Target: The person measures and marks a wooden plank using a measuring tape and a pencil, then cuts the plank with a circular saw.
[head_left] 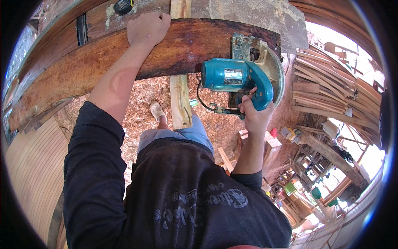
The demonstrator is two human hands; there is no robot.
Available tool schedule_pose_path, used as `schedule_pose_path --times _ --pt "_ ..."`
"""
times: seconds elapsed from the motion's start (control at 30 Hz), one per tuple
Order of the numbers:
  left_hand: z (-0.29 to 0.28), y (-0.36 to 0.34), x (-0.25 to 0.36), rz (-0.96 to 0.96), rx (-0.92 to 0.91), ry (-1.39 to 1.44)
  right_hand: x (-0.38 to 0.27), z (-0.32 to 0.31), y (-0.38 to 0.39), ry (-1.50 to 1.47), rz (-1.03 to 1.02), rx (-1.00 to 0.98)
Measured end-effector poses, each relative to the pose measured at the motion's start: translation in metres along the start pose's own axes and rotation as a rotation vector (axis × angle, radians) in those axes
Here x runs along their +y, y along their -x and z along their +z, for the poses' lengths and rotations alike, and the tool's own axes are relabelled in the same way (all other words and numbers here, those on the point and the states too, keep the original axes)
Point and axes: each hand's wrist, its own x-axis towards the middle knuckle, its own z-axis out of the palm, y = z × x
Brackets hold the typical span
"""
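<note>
A dark-streaked reddish-brown plank (190, 41) runs across the bench, over a pale wooden batten (180, 106). My left hand (147, 29) lies on the plank's far edge, fingers curled down over it. My right hand (257, 110) grips the rear handle of a teal circular saw (224, 76), whose metal base rests on the plank near its right end. A black cord loops below the saw's motor. The blade itself is hidden. A black tape measure (123, 6) lies beyond the plank near my left hand.
Stacked planks (319, 83) fill the right side, with timber clutter below them. A pale wooden block (269, 149) stands below my right hand. Wide slatted boards (33, 174) are at lower left. My foot in a clog (157, 110) stands on the shaving-covered floor (145, 116).
</note>
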Motion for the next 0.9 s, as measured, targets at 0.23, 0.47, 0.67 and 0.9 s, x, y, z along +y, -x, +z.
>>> schedule_pose_path --times 0.23,0.47,0.67,0.9 --pt "-0.0036 0.0001 0.0018 -0.014 -0.024 -0.008 0.0026 -0.0002 -0.0017 -0.012 -0.011 0.001" --pt "-0.0027 -0.0015 -0.002 -0.002 -0.035 0.006 0.0013 0.0005 -0.0032 0.017 -0.01 0.0" --pt "-0.0046 0.0009 0.003 -0.018 -0.015 0.024 -0.0016 0.0028 -0.0032 0.038 -0.018 0.013" --pt "-0.0068 0.0001 0.003 -0.021 -0.03 0.018 -0.0009 0.0025 -0.0052 0.016 -0.035 0.0"
